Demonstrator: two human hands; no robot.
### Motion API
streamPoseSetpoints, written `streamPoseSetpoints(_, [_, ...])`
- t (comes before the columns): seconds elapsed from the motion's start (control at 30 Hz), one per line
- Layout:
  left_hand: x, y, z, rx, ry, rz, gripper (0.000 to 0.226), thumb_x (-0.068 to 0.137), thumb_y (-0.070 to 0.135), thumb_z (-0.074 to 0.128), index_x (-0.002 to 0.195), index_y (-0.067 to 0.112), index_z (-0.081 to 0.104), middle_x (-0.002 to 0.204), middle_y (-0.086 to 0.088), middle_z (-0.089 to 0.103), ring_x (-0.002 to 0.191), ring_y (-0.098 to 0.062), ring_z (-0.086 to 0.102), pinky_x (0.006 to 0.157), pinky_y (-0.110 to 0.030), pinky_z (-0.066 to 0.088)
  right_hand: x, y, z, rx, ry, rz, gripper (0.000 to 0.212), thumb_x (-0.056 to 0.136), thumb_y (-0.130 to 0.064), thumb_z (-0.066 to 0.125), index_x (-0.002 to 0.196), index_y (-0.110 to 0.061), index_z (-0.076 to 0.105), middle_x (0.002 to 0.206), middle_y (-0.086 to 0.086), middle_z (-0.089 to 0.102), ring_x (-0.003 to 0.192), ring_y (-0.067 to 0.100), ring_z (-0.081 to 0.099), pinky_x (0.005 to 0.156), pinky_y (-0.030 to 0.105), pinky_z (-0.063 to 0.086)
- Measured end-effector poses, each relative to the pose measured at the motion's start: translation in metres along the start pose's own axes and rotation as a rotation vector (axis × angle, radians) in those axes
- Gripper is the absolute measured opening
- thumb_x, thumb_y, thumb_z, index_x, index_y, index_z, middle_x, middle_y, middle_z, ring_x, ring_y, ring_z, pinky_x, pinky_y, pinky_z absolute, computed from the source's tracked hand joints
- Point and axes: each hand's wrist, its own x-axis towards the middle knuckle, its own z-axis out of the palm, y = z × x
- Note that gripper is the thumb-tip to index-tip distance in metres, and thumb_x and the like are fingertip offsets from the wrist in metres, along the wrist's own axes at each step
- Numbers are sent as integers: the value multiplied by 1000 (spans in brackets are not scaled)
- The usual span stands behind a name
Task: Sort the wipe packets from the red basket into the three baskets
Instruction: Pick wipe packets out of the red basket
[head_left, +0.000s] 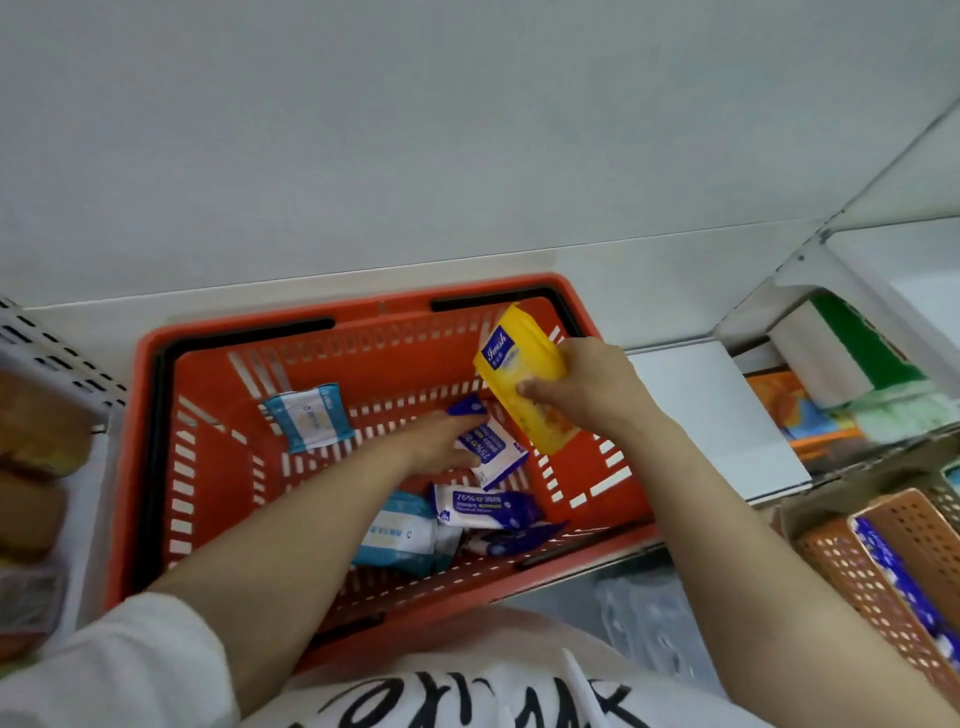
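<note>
1. The red basket (208, 467) is seen on a white shelf (701, 405), its near rim partly covered by the person's white shirt.
2. A yellow wipe packet (519, 364) is held above the basket's right side by the right hand (587, 389), whose grip is closed round the packet's middle, thumb on the front.
3. A blue-and-white wipe packet (496, 454) on the basket floor is touched by the left hand (441, 441); its fingers are curled onto the packet, but a full grip cannot be confirmed.
4. A light-blue packet (310, 418) is seen lying alone further left.
5. More packets (483, 506) are piled near the front wall, partly hidden under the left forearm.
6. An orange perforated basket (872, 582) holding blue packets is cut off at the right edge.
7. Objects at the left edge are too blurred to identify.
</note>
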Motion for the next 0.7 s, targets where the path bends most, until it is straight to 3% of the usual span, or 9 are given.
streamPoseSetpoints(0.13, [15, 4, 1, 104, 37, -45, 73, 94, 47, 60, 155, 39, 20, 129, -9, 61, 104, -24, 60, 83, -35, 50, -12, 8, -10, 109, 19, -10, 43, 79, -52, 74, 98, -15, 64, 95, 5, 68, 87, 23, 65, 77, 44, 56])
streamPoseSetpoints(0.27, [7, 4, 7, 307, 120, -123, 57, 89, 48, 65, 141, 36, 46, 135, -7, 55, 119, -28, 53, 89, -34, 44, -19, 14, -17, 168, 19, -10, 42, 78, -53, 75, 97, -17, 65, 92, 3, 68, 85, 22, 65, 74, 42, 56])
streamPoseSetpoints(0.37, [8, 8, 7, 458, 182, -103, 50, 82, 49, 71, 123, 22, 61, 136, -9, 47, 127, -29, 41, 99, -38, 38, -21, 17, -19, 204, 4, -28, 41, 78, -53, 76, 97, -18, 65, 92, 2, 68, 83, 18, 64, 72, 38, 56])
streamPoseSetpoints(0.47, [9, 7, 5, 407, 103, -53, 40, 82, 41, 75, 109, 14, 61, 123, -8, 57, 109, -26, 53, 83, -35, 44, -20, 18, -16, 230, 10, -39, 41, 79, -52, 76, 100, -19, 65, 94, 1, 69, 83, 16, 65, 71, 37, 57])
streamPoseSetpoints(0.53, [5, 5, 5, 375, 94, -58, 50, 81, 32, 79, 119, 14, 53, 121, -9, 60, 107, -27, 57, 76, -33, 43, -20, 17, -16, 255, 14, -42, 41, 79, -51, 76, 101, -19, 64, 95, 0, 69, 83, 16, 65, 69, 35, 57])
streamPoseSetpoints(0.63, [-4, 1, -6, 238, 110, -181, 80, 76, 26, 84, 141, 14, 38, 129, -11, 59, 116, -30, 58, 84, -37, 49, -18, 15, -14, 286, 5, -39, 41, 80, -50, 76, 104, -19, 64, 98, 0, 69, 85, 16, 65, 72, 36, 58])
streamPoseSetpoints(0.7, [-12, -4, -21, 52, 130, -231, 64, 77, 27, 83, 132, 14, 53, 126, -10, 64, 110, -27, 62, 83, -34, 49, -15, 13, -13, 329, -2, -24, 42, 80, -50, 76, 105, -18, 63, 98, 1, 69, 86, 17, 67, 75, 40, 59])
